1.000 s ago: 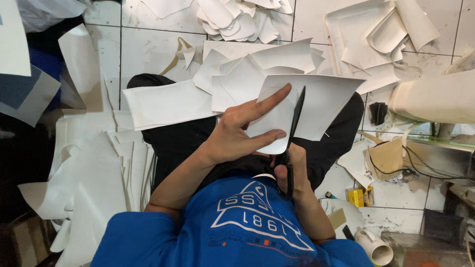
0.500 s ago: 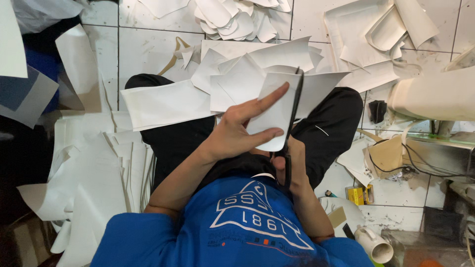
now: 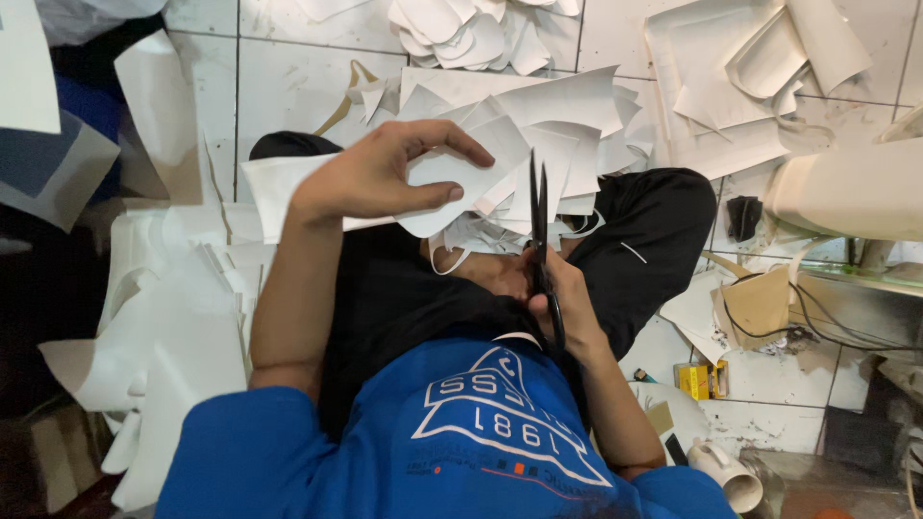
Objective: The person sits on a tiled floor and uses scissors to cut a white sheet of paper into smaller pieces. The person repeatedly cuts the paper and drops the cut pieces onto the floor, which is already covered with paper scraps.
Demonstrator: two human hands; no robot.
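My left hand pinches a curved white cut piece between thumb and fingers, lifted over my lap. My right hand grips black scissors, blades nearly closed and pointing away from me, just right of the white piece. Beneath both lies a pile of white cut sheets across my black trousers. A thin white offcut strip curls below the piece. My blue shirt fills the bottom of the view.
Stacks of white sheet material lie on the tiled floor at my left. More white cut shapes and sheets lie ahead. A large roll, tan scraps, cables and a small yellow box sit on the right.
My left hand went from lying flat on the white piece to pinching it and lifting it leftward. The scissors moved up beside it, blades now clear of the piece.
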